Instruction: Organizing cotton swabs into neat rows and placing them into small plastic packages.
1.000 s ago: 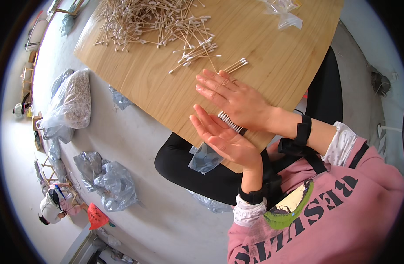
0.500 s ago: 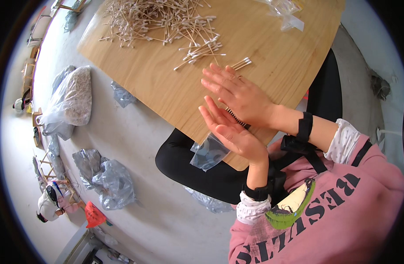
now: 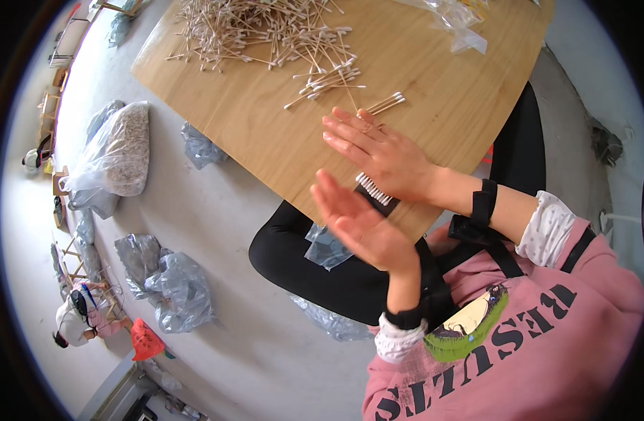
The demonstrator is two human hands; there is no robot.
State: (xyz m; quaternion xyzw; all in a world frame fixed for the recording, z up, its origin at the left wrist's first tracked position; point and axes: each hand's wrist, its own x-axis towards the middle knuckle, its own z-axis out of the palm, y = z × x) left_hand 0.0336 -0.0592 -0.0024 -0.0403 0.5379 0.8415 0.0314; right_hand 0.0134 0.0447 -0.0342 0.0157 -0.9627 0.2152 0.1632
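My right hand point(image 3: 388, 154) lies with its fingers stretched out and together at the table's near corner. A neat row of white-tipped cotton swabs point(image 3: 373, 189) shows along its lower edge, next to a dark flat piece point(image 3: 386, 205). Whether the palm presses on the swabs is hidden. Below and to the left, my left hand point(image 3: 357, 224) is raised with fingers extended and nothing in it, somewhat blurred. Just beyond my right fingertips lie a few loose swabs point(image 3: 388, 104). A large heap of cotton swabs point(image 3: 259, 31) covers the far part of the wooden table point(image 3: 231, 105).
Clear plastic packaging point(image 3: 455, 24) lies at the table's far right. A clear bag point(image 3: 327, 247) sits by my leg under the near corner. Large filled plastic bags point(image 3: 125, 154) and crumpled bags point(image 3: 178, 288) stand on the floor at left. Another person point(image 3: 80, 319) is at lower left.
My left hand has moved down and away from the right, widening the gap. The row of swab tips between them shows more fully. My right hand has barely moved.
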